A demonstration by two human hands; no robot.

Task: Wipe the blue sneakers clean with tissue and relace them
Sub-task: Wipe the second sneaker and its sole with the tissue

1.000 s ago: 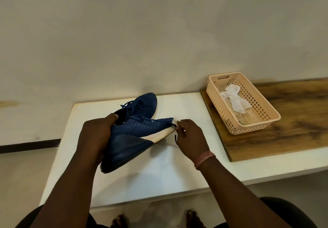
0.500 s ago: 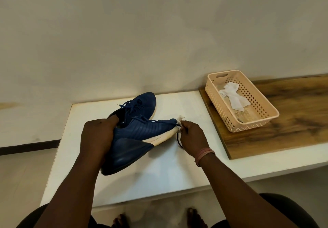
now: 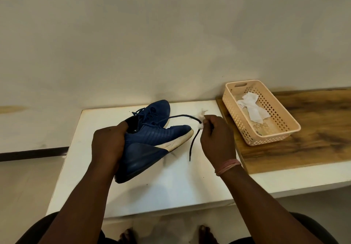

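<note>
Holding used tissue point(image 3: 252, 108), peach basket point(image 3: 273, 139) sits beside gripped sneaker point(image 3: 152, 144)

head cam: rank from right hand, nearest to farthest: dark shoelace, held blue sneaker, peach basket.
From the right hand:
1. Dark blue shoelace, pinched in its fingers along with a white tissue wad.
2. Held blue sneaker with white sole, just to its left.
3. Peach perforated plastic basket, to its right on the wooden board.

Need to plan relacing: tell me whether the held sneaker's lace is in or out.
Partly out: the lace trails from the sneaker through the right hand, its end dangling.
</note>
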